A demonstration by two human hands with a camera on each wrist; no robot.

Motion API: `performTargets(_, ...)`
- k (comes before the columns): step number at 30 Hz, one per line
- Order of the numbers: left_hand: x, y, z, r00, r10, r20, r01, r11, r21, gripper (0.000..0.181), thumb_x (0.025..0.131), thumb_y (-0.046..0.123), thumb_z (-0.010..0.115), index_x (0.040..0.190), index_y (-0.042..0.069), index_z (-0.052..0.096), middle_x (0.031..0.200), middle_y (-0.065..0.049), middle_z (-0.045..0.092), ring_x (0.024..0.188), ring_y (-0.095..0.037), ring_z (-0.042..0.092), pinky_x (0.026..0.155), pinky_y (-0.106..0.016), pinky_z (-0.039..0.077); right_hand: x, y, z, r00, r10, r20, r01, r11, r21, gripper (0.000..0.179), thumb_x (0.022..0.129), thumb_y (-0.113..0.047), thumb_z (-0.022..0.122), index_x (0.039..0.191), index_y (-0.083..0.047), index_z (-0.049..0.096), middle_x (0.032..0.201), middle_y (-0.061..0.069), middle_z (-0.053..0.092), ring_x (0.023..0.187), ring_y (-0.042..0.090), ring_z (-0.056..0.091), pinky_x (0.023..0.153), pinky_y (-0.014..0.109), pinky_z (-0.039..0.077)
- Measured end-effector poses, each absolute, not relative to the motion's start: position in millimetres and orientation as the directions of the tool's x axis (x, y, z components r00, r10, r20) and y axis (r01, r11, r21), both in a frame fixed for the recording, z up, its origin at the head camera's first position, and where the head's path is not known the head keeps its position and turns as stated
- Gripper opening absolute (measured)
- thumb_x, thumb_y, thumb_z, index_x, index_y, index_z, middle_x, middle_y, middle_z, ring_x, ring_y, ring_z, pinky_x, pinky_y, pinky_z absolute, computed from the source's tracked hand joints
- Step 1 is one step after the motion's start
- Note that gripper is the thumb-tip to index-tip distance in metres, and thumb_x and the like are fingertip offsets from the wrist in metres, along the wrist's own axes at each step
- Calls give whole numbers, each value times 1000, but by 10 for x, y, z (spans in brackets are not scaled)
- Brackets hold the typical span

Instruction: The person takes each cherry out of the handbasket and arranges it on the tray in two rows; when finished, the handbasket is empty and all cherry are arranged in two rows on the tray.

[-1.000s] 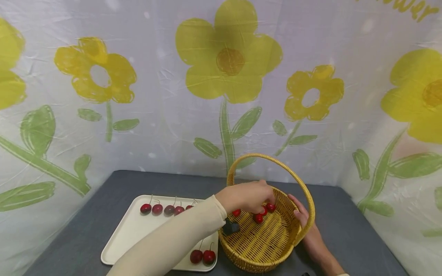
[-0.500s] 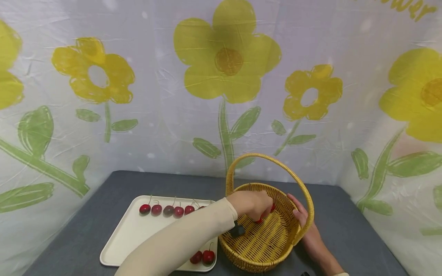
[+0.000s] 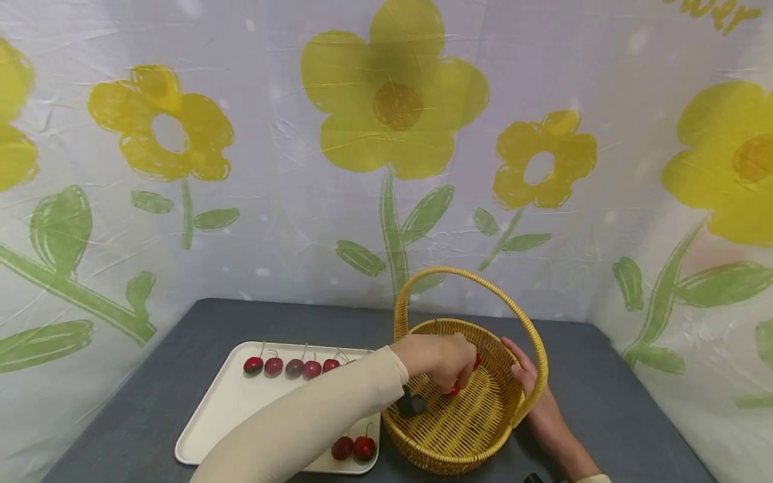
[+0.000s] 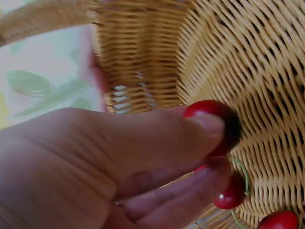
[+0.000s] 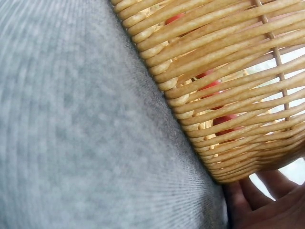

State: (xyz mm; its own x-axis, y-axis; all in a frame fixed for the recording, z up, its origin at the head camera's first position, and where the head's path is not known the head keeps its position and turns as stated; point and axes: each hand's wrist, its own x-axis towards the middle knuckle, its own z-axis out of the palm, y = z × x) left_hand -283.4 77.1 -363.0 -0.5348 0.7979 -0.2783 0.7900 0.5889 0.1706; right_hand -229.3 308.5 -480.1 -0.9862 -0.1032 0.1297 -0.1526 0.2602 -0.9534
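My left hand point(image 3: 441, 359) reaches down into a round yellow wicker basket point(image 3: 471, 419) with a tall arched handle. In the left wrist view, thumb and fingers pinch a shiny red cherry point(image 4: 207, 107), dark on one side. Close by lie other cherries, among them a red cherry point(image 4: 230, 195) with a green stem and one red cherry point(image 4: 280, 221) at the frame's bottom edge. My right hand point(image 3: 540, 402) holds the basket's right side at the rim, below the handle. The right wrist view shows its fingers low against the woven wall, with red cherries visible through gaps.
Left of the basket, a white tray point(image 3: 217, 419) reaches close to its side. A row of cherries point(image 3: 274, 365) lines the tray's back, and two cherries point(image 3: 364, 448) sit at its front right corner. A dark grey table point(image 3: 610, 402) carries everything; a flower-printed curtain point(image 3: 278, 201) stands behind.
My left hand has lowered slightly further into the basket over the cherries and now pinches one. The right hand keeps its place on the basket; the tray stays put.
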Motion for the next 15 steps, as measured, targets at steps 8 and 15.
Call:
performTargets(8,-2704,479,-3571,-441,898,-5,829,409,381,19,96,12,83,113,19,87,103,15,80,89,5,66,83,-12,51,-2271,3052,-4780,-982,-100,158,-179,253,-951,53,122,-38,33,174,-26,30,177,14,34,141,-9,49,105,10,46)
performTargets(15,-2429,93,-3586,-586,805,95,515,279,810,26,100,15,80,126,20,84,107,11,82,96,2,75,86,-17,59,-2299,3059,-4808,-988,-82,135,-152,277,-949,54,121,-42,33,174,-28,30,178,11,32,141,-11,46,106,8,44)
